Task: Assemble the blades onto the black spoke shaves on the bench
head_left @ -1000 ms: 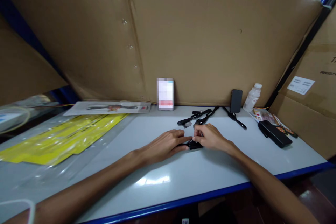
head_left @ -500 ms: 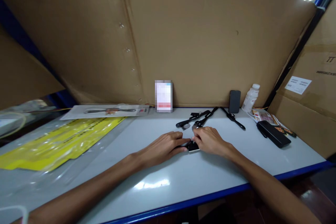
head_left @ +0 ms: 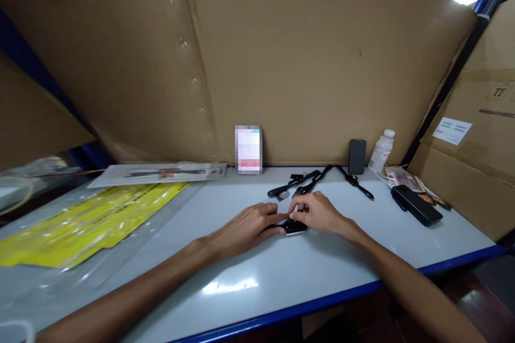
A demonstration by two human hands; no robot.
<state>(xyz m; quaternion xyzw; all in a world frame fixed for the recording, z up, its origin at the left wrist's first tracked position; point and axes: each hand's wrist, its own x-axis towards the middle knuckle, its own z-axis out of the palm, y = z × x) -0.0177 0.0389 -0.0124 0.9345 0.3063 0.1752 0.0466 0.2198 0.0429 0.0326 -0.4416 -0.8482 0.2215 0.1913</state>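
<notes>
A small black piece with a pale lower edge (head_left: 296, 227) lies on the table between my hands. My left hand (head_left: 256, 222) holds its left side, thumb and forefinger closed at its edge. Over the piece, my right hand (head_left: 316, 211) is bent with thumb and forefinger pinched together; what lies between those fingertips is too small to make out. Just beyond my fingers are black straps (head_left: 317, 179) with looped ends and small metal parts. A little clear tab (head_left: 284, 195) lies beside them. My fingers partly cover the black piece.
A lit screen (head_left: 248, 150) and a dark phone (head_left: 357, 156) lean on the cardboard wall. To the right are a white bottle (head_left: 381, 151) and a black case (head_left: 417, 205). Yellow sheets in plastic (head_left: 100, 220) and a packaged strap (head_left: 161, 172) lie left. The table has a blue edge (head_left: 322, 300).
My right hand's fingers have lifted and shifted slightly left over the black piece, more bent than before. My left hand stays at its side. The whole view has shifted a little.
</notes>
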